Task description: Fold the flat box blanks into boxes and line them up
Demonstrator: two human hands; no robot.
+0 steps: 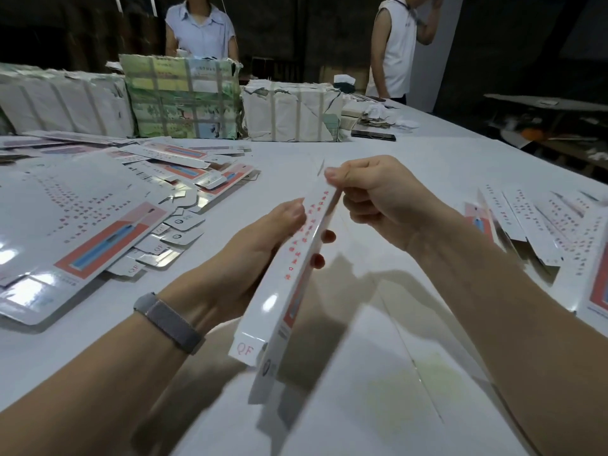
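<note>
Head view: hands meet over the white bench (411,153), both closed on one long, slim, glossy white cardboard box (297,274) with red print, held up off the surface. The left hand (263,245) wraps its middle from below, fingertips showing past the right edge; the right hand (371,195) pinches the far end between thumb and curled fingers. At the near end, a tuck flap marked "QF" (245,348) hangs unclosed. To the left, a fanned pile of flat white-and-red box blanks (108,222) lies on the bench; to the right, other white printed box pieces (539,225) lie in a loose row. The box looks light, thin-walled and slick, likely to crease if squeezed flat-on, so holding along its folded edges seems safest.
</note>
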